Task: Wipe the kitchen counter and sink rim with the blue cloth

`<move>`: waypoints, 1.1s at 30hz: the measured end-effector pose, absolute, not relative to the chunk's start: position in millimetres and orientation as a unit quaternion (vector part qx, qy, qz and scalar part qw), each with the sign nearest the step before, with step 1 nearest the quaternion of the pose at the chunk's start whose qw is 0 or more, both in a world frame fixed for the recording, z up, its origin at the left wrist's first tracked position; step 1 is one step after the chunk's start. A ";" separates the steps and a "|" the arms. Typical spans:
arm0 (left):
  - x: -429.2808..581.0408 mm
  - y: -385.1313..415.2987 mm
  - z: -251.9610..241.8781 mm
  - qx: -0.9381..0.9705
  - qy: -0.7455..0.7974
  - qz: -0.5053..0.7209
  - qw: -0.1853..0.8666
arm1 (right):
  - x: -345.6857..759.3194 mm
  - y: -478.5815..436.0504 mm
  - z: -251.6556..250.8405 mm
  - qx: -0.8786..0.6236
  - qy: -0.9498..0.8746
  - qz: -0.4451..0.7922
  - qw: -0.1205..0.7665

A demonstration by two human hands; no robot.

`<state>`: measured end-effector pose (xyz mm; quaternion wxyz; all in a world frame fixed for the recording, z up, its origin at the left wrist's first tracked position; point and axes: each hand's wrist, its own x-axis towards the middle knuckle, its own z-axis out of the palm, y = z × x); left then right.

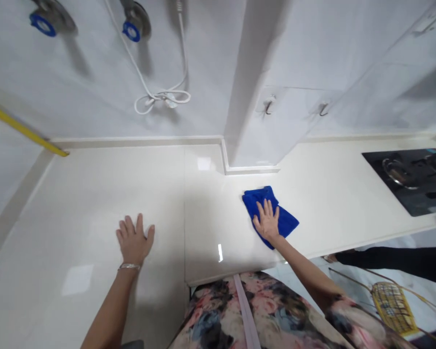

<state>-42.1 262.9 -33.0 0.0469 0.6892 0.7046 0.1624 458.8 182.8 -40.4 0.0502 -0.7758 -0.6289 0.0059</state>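
Note:
My right hand (268, 222) lies flat on a folded blue cloth (288, 223), pressing it against the pale countertop (210, 208). Its fingers are spread over the cloth, not wrapped round it. To the left, my left hand (134, 240) rests on the bare counter with its fingers apart and holds nothing. A bracelet (129, 266) circles the left wrist.
A black gas hob (407, 179) is set in the counter at the right. A wall corner (252, 145) juts out behind the cloth. A tied white cable (162, 96) hangs from the wall near blue-handled valves (131, 31). Another person's leg (392, 261) shows at right.

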 end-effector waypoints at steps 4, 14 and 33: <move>-37.3 263.6 -40.4 0.692 0.698 0.184 0.018 | 390.0 210.4 -37.4 -0.659 -0.749 0.049 0.046; -33.6 259.4 -30.8 0.677 0.717 0.157 0.054 | 330.5 383.9 -28.6 -0.568 -0.812 0.094 0.093; -34.9 259.9 -35.2 0.682 0.706 0.180 0.065 | 324.4 519.5 -37.4 -0.682 -0.731 0.030 0.019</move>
